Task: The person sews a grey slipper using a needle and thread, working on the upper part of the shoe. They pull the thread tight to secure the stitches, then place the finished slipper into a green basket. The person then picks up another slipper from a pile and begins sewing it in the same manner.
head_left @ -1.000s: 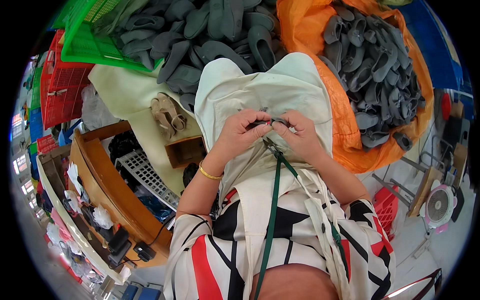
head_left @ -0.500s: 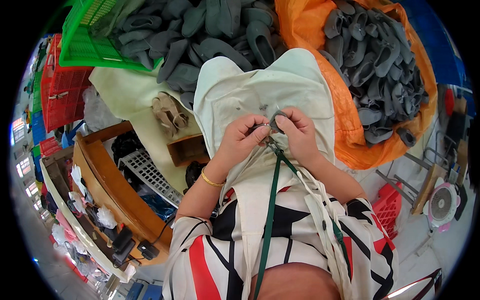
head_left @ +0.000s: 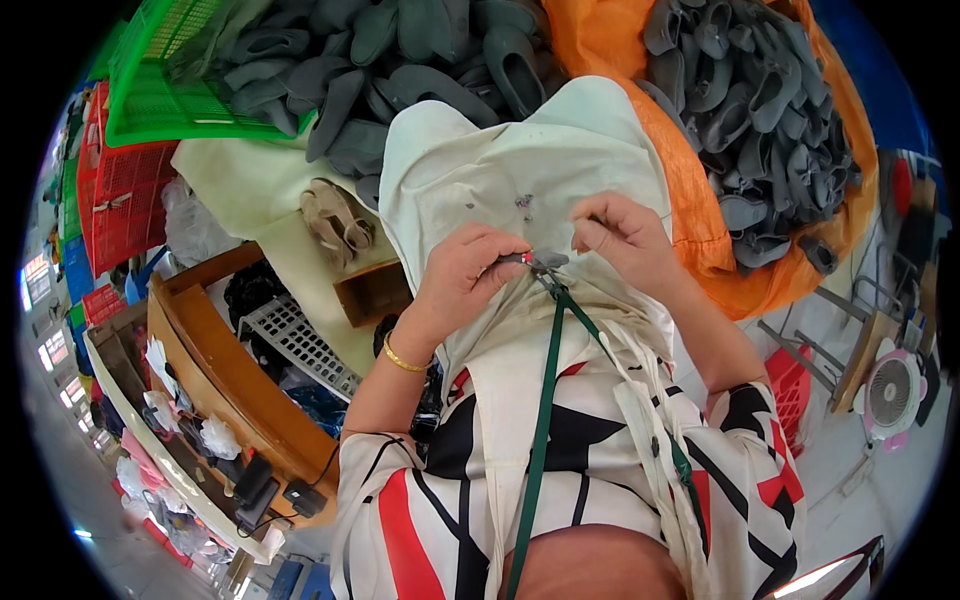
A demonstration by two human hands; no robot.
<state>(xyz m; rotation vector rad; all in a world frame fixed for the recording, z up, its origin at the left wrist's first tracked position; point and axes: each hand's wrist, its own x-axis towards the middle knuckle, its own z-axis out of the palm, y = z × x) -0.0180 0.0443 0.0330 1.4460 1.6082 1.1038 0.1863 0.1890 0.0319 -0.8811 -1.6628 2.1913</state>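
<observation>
My left hand [head_left: 465, 280], with a gold bangle at the wrist, grips small metal snips [head_left: 530, 262] that hang on a green lanyard [head_left: 545, 400] running down to my chest. My right hand [head_left: 615, 235] is a little to the right of the snips, its fingertips pinched together; whether anything is in the pinch I cannot make out. Both hands hover over a cream cloth [head_left: 500, 170] spread across my lap, which has a few small dark specks on it.
Heaps of grey rubber shoe pieces lie ahead [head_left: 420, 50] and on an orange sack [head_left: 760, 110] at the right. A green crate [head_left: 160, 90], red crates [head_left: 120, 190], beige sandals [head_left: 335, 220], a wooden bench [head_left: 220, 370] and a small fan [head_left: 890, 390] surround me.
My hands were pressed together at the snips. My right hand has now drawn away up and to the right, while my left hand keeps hold of the snips.
</observation>
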